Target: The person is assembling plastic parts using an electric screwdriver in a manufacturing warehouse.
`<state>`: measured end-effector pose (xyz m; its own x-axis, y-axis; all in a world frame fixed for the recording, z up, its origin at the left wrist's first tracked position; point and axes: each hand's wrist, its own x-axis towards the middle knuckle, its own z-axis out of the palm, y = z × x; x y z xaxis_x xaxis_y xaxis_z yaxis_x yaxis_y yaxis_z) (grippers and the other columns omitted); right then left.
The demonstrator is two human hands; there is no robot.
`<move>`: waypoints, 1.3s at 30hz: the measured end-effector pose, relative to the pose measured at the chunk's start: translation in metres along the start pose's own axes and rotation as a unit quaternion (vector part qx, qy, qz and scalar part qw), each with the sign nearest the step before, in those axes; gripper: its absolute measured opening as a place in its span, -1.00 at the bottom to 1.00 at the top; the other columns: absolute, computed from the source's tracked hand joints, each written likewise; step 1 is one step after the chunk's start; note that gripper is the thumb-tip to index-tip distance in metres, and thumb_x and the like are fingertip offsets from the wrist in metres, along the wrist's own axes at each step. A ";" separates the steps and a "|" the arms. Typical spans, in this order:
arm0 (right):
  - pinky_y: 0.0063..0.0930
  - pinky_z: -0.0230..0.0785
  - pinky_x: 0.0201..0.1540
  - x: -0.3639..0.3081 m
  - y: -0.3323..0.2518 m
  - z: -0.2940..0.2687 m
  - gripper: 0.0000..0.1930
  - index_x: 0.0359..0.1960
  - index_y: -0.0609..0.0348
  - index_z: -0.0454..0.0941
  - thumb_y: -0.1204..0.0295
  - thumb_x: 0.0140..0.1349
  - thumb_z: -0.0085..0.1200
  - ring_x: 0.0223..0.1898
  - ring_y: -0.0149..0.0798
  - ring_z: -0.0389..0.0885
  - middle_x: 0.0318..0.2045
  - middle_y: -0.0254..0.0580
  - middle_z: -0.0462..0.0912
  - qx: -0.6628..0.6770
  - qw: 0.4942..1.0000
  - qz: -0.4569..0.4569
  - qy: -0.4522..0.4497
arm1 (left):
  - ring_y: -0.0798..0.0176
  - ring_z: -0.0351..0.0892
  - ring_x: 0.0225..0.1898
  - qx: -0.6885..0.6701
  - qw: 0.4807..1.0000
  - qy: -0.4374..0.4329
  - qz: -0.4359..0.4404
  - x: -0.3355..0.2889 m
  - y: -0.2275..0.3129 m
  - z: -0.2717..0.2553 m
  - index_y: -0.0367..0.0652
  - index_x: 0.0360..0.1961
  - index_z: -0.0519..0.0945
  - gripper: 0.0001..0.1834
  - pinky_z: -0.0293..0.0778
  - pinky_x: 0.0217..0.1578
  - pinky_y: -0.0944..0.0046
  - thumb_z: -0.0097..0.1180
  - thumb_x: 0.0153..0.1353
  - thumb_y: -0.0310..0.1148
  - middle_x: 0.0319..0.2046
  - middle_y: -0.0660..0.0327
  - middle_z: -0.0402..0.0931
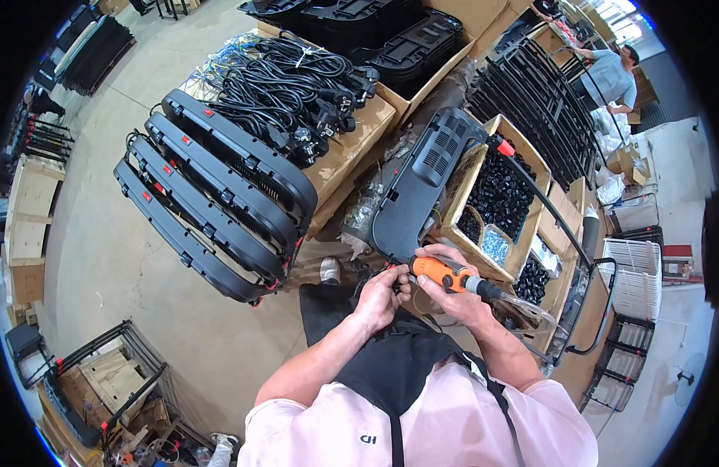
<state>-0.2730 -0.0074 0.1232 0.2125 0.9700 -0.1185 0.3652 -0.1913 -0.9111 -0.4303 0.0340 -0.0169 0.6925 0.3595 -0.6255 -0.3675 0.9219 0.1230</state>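
Observation:
A long black plastic panel with vent slots leans toward me over the boxes. Its near end sits just above my hands. My right hand grips an orange electric screwdriver, whose tip points left at the panel's near end. My left hand is closed at that same end, fingers pinched by the tool's tip; what it holds is too small to tell. Red wires show beside my left fingers.
Several finished black panels lean stacked at the left. A cardboard box carries black power cords. A divided box holds black parts and screws. Black metal frames stand at the right, with another person behind them.

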 end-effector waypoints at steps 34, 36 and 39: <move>-0.24 0.48 0.32 0.021 -0.006 -0.003 -0.46 0.24 0.28 0.49 0.58 0.21 0.36 0.20 -0.17 0.65 0.17 -0.01 0.68 0.113 0.993 -0.013 0.012 | 0.36 0.61 -0.38 0.058 0.997 0.003 0.046 -0.011 0.026 0.002 -0.17 -0.06 0.64 -0.73 0.60 -0.31 0.35 0.12 0.55 -0.17 -0.38 0.35 0.61; -0.18 0.45 0.37 0.020 -0.013 -0.009 -0.43 0.28 0.27 0.43 0.58 0.23 0.36 0.26 -0.12 0.61 0.20 0.07 0.64 0.188 0.981 0.021 0.029 | 0.37 0.61 -0.39 0.037 0.998 0.021 0.041 -0.005 0.034 0.007 -0.14 -0.09 0.64 -0.73 0.60 -0.32 0.35 0.13 0.55 -0.15 -0.41 0.36 0.60; -0.18 0.43 0.39 0.024 -0.017 -0.013 -0.45 0.27 0.28 0.44 0.59 0.25 0.34 0.28 -0.12 0.60 0.20 0.07 0.64 0.192 0.981 0.012 0.032 | 0.38 0.60 -0.42 0.002 0.999 0.042 0.028 0.005 0.045 0.021 -0.11 -0.14 0.62 -0.72 0.62 -0.34 0.38 0.14 0.53 -0.11 -0.43 0.37 0.57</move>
<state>-0.2629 0.0172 0.1412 0.2771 0.9522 -0.1284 -0.0073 -0.1315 -0.9913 -0.4305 0.0807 0.0014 0.6154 0.3978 -0.6805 -0.4015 0.9011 0.1637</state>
